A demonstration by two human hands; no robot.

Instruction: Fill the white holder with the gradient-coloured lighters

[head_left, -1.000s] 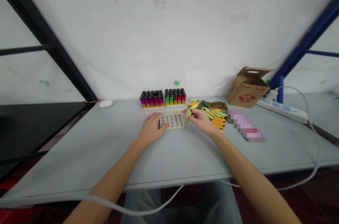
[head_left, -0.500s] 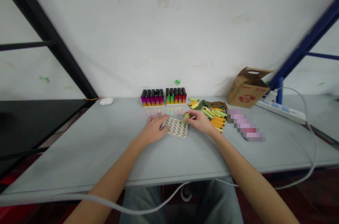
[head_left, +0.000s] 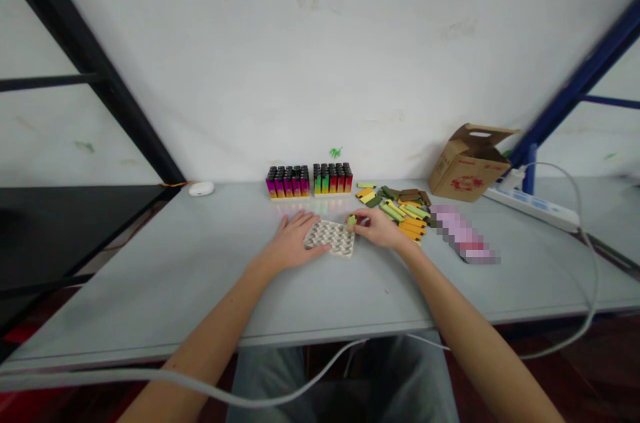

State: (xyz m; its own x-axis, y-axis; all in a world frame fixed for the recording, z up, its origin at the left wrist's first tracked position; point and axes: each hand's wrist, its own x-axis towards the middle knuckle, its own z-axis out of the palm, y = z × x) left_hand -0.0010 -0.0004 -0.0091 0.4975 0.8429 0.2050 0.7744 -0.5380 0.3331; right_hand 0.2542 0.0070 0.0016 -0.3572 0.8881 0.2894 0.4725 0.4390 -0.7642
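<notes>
A pale tray [head_left: 331,238] with rows of slots lies on the grey table [head_left: 330,296]. My left hand [head_left: 295,241] rests at its left side, fingers spread, thumb along the front edge. My right hand [head_left: 374,226] pinches a light green lighter [head_left: 351,220] at the tray's back right corner; whether the lighter sits in a slot cannot be made out. Right of that hand lies a loose pile of green, yellow and brown lighters [head_left: 412,229]. Behind the tray stand two filled trays, one of purple and orange lighters [head_left: 289,183], one of green and red lighters [head_left: 333,179].
An open cardboard box [head_left: 465,173] and a white power strip [head_left: 533,208] are at the back right. A pixelated pink object [head_left: 463,234] lies before the box. At the back left is a small white case [head_left: 201,189]. A white cable [head_left: 270,402] crosses the table's front edge.
My left thumb has moved right along the tray's front edge. The green lighter in my right hand now looks more upright, at the tray's corner.
</notes>
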